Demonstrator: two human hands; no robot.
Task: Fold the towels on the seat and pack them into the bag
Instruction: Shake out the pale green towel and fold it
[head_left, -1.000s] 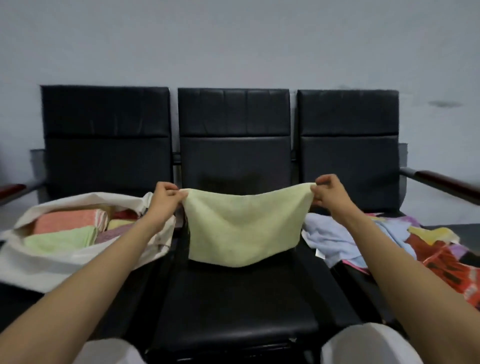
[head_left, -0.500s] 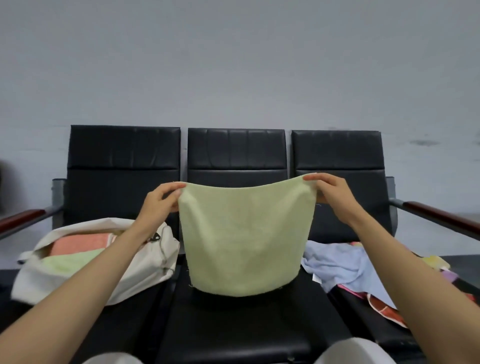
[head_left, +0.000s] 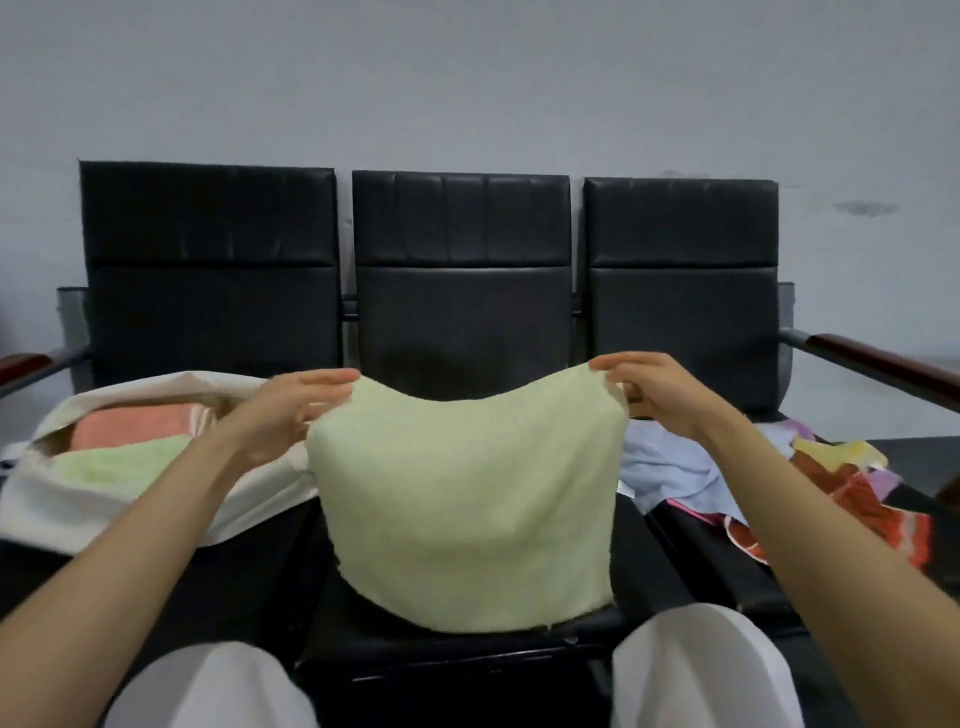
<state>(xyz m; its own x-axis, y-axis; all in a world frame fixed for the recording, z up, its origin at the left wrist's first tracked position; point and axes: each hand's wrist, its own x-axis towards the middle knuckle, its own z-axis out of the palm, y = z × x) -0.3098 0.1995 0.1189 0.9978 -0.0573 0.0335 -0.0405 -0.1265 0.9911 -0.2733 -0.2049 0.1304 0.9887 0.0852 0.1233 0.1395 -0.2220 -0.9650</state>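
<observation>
Squarely over the middle seat hangs the pale green towel, spread wide, its top edge sagging in the centre and its lower edge down by the seat's front rim. The left hand pinches the upper left corner between thumb and nearly straight fingers (this hand is somewhat blurred), and the right hand pinches the upper right corner. On the left seat lies the cream bag, mouth open, with a folded pink towel and a folded green towel touching inside. On the right seat lies a loose heap of towels, light blue nearest, red, yellow and purple beyond. White-clad knees show at the bottom
</observation>
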